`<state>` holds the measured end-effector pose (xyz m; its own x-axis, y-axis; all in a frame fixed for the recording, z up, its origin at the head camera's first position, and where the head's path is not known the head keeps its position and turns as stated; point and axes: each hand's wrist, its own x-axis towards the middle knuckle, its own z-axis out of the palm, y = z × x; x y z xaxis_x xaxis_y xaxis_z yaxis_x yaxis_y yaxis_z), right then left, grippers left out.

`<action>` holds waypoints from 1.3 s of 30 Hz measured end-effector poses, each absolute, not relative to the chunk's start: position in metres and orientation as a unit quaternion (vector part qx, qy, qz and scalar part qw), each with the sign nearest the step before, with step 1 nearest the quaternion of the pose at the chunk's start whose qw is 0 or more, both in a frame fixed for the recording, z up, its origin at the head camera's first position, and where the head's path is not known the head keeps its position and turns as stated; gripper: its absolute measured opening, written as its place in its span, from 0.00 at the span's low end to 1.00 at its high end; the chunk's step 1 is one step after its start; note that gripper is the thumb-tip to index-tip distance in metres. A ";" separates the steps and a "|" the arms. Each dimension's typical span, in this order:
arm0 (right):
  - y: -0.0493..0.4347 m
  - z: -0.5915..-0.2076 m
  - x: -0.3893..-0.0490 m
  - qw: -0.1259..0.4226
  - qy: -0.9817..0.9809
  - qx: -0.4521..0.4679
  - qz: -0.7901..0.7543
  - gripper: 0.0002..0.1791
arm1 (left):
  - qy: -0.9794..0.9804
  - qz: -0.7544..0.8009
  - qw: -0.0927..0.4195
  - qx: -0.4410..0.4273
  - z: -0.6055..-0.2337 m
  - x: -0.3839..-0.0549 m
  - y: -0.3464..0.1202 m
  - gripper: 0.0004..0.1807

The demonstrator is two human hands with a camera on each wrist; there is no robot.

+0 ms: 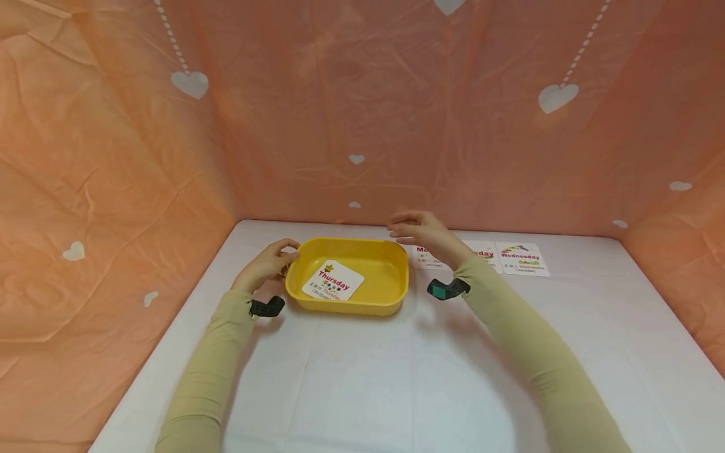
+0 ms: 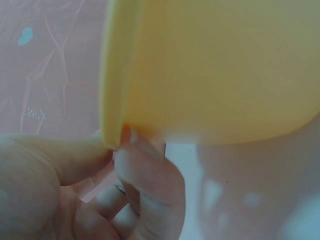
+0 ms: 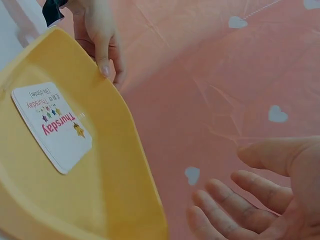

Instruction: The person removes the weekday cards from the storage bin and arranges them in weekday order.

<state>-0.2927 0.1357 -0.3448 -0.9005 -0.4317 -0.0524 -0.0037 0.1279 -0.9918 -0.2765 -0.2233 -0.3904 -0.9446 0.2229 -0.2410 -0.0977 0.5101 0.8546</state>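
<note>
A yellow plastic tray point(image 1: 385, 277) is on the white table, with a white card reading "Thursday" point(image 1: 334, 281) lying aslant inside it. The left hand point(image 1: 267, 264) pinches the tray's left rim between thumb and fingers; the left wrist view shows this pinch point(image 2: 145, 175) close up. Just beyond the tray's far right corner, the right hand point(image 1: 430, 236) hovers with its fingers apart and holding nothing. In the right wrist view its fingers point(image 3: 240, 205) are spread loosely, apart from the tray wall. Beneath the right hand and wrist, the "Monday" card point(image 1: 423, 257) is partly hidden.
To the right, a partly covered card ending in "sday" point(image 1: 486, 254) and a "Wednesday" card point(image 1: 522, 259) lie in a row with the Monday card. Orange cloth point(image 1: 357, 113) with white hearts walls the table at the back and both sides.
</note>
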 end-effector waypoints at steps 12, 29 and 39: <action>0.105 -0.351 -0.305 0.207 0.770 -0.148 -0.585 0.22 | 0.862 0.480 0.163 0.030 -0.390 -0.278 -0.223 0.19; 0.081 -0.351 -0.314 0.254 0.778 -0.128 -0.560 0.22 | 0.863 0.478 0.164 0.027 -0.389 -0.278 -0.223 0.19; 0.074 -0.363 -0.313 0.278 0.774 -0.125 -0.555 0.22 | 0.856 0.489 0.166 0.030 -0.391 -0.277 -0.221 0.19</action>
